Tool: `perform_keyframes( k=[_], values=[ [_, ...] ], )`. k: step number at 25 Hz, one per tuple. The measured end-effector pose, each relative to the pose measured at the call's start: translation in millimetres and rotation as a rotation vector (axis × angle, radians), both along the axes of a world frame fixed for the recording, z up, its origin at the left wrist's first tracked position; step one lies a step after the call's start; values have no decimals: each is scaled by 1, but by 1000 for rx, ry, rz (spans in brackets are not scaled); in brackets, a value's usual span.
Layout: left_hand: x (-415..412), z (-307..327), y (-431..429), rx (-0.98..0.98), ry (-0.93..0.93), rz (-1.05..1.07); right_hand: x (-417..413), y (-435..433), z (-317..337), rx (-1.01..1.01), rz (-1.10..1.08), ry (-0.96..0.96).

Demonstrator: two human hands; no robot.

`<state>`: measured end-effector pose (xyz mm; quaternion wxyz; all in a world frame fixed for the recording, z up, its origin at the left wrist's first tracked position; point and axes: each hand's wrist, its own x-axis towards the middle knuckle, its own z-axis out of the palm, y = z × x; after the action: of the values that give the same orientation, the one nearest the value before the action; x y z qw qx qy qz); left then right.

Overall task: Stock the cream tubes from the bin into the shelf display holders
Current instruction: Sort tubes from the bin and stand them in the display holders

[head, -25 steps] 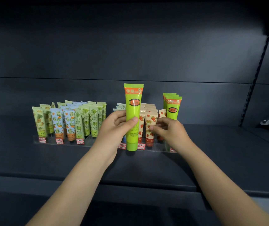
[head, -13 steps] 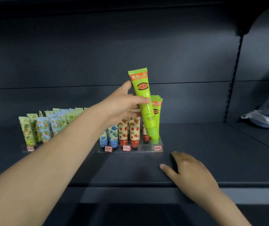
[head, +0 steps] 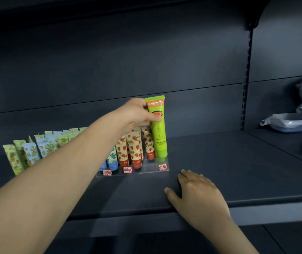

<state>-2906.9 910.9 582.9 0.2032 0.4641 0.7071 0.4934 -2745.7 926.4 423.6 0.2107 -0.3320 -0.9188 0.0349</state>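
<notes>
**Seating the green tube at the holder's right end**

The left hand [head: 139,114] pinches the green tube [head: 158,132] near its crimped top, thumb on the printed face and fingers curled behind. The tube stands cap down, close to upright, at the right end of the clear holder [head: 146,171], just beside the strawberry tubes [head: 133,149] that fill the rows to its left. Whether the cap sits fully down in its slot I cannot tell, since the holder's front lip and the price tag [head: 163,166] hide that spot.

The right hand [head: 197,191] lies flat on the shelf [head: 229,167] just in front of the holder's right corner, fingers straight, holding nothing.

To do this step well, I would press the tube straight down rather than sideways (a tall tube gripped high levers easily), so it does not lean into the strawberry tubes and tip them. The free hand is near enough to brace the holder's front edge if the light plastic slides. Release should wait until the tube stands by itself — face outward, in line with its price tag.

Further left of the holder stand fruit-print tubes [head: 29,154], and well to its right lie bagged goods [head: 289,121]. The bin is out of view.
</notes>
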Motion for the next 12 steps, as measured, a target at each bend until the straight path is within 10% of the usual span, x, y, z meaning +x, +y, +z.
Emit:
perform_keyframes(
  k=[12],
  values=[
    [-3, -19, 11, -77, 83, 92, 1, -1, 1, -7, 11, 19]
  ],
)
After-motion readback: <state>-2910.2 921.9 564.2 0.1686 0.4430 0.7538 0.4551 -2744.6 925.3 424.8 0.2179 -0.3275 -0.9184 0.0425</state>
